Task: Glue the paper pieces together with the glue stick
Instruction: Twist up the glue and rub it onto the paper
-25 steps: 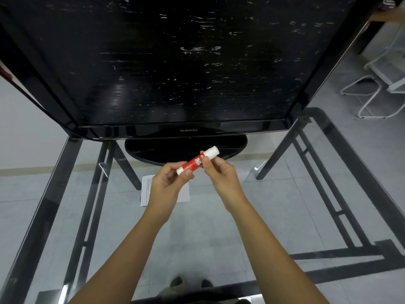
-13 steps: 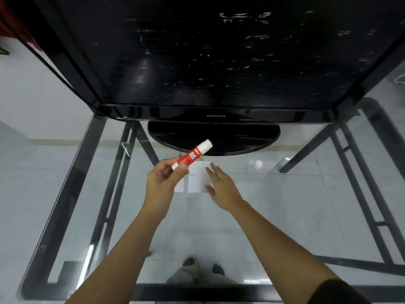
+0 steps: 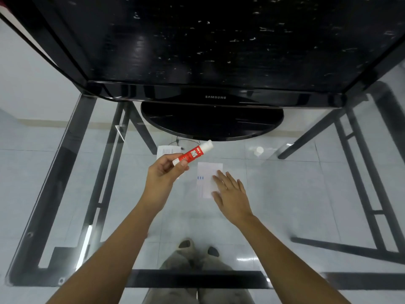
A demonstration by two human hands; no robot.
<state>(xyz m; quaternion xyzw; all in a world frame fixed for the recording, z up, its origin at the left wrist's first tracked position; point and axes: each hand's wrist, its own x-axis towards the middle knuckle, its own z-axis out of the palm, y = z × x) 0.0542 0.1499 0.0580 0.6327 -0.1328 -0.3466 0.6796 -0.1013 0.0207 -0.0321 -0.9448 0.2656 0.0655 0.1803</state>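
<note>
On glass table (image 3: 285, 194), left hand (image 3: 163, 175) gripping glue stick (image 3: 192, 154), right hand (image 3: 230, 191) flat, released, on paper (image 3: 206, 172), cap (image 3: 259, 150) near television (image 3: 210, 51)

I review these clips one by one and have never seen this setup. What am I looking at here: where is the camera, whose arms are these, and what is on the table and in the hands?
There is no machine. A camera worn on a person's head looks down at their bare arms over a glass table. The left hand holds a red glue stick, lifted off the glass. The right hand lies flat and open on a white paper piece. A second paper lies farther back, and a small white cap sits to the right. Behind stands a black monitor.
</note>
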